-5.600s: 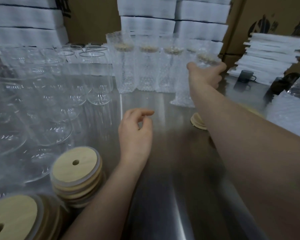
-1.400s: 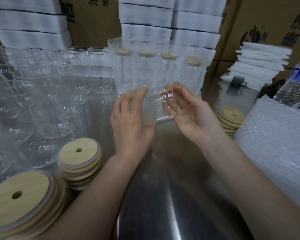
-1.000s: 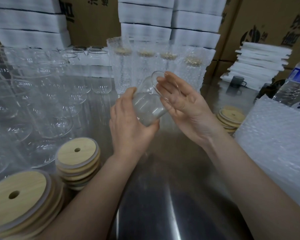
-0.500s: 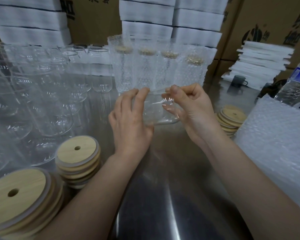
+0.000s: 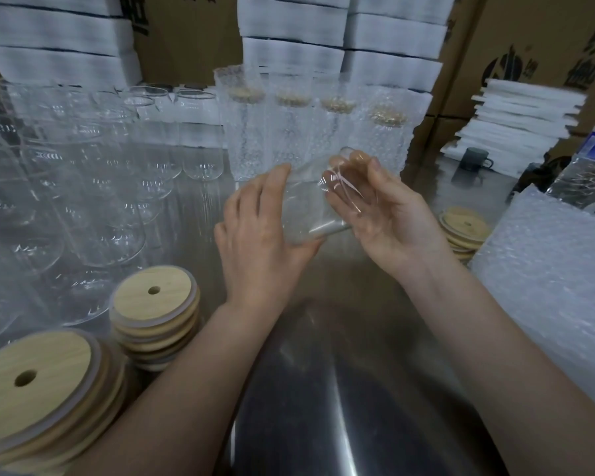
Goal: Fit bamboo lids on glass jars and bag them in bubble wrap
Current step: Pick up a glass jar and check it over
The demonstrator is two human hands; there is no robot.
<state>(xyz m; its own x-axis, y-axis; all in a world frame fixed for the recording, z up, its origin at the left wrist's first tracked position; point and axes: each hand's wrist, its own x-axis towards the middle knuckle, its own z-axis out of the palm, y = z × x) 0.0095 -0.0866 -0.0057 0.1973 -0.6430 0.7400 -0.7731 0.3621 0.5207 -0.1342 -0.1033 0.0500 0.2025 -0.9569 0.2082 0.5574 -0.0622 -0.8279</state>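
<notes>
Glass jar (image 5: 310,207), unlidded, held clear of the steel surface (image 5: 323,389) at mid-frame, between both hands. Left hand (image 5: 258,235) wraps its fingers round the body from the left. Right hand (image 5: 385,214) cups the rim, fingers curled about the mouth. Long axis tilted: base toward lower left, mouth toward upper right, as far as clear glass allows. Bamboo lid stack (image 5: 155,293) at lower left, nearer the left hand; second lid stack (image 5: 464,228) just right of the right wrist. Probable next move: one hand lets go to fetch a lid. Bubble-wrap bags (image 5: 547,269) at right.

Left hand (image 5: 258,235), right hand (image 5: 389,218) — fingers apparently curled inward.
</notes>
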